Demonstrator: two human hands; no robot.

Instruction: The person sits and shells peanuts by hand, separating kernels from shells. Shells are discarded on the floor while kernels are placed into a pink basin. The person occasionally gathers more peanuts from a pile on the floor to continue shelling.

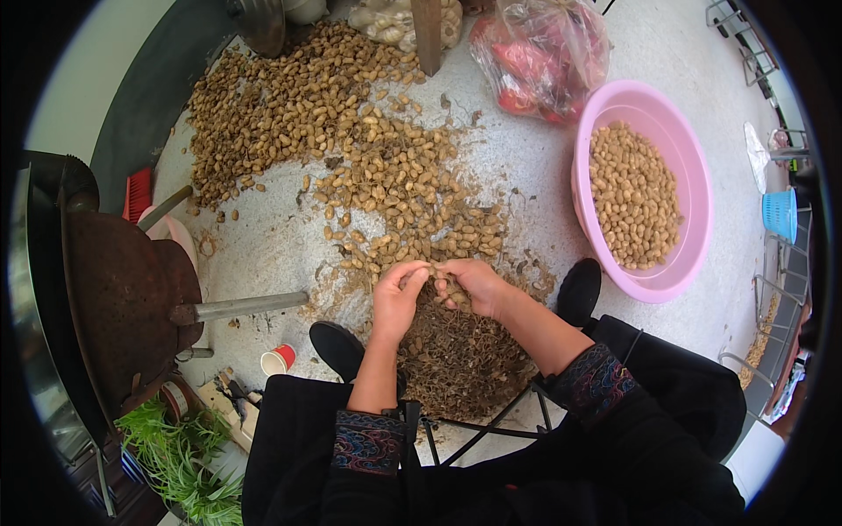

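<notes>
Between my knees, my left hand (398, 289) pinches a small peanut or stem end between thumb and forefinger. Close beside it, my right hand (471, 286) holds several unshelled peanuts (458, 299) in its curled fingers, its thumb and forefinger meeting the left fingertips. Below both hands lies a brown heap of dry roots and stems (460, 361). Loose unshelled peanuts (395, 171) spread over the floor beyond my hands, up to a larger pile (283, 105) at the upper left. A pink plastic basin (696, 177) at the right holds more peanuts.
A rusty metal stove (131, 296) with protruding legs stands at the left, near a paper cup (277, 359) and a potted green plant (177, 454). At the top are a wooden post (427, 33), a bag of garlic (388, 23) and a clear plastic bag with red contents (539, 59).
</notes>
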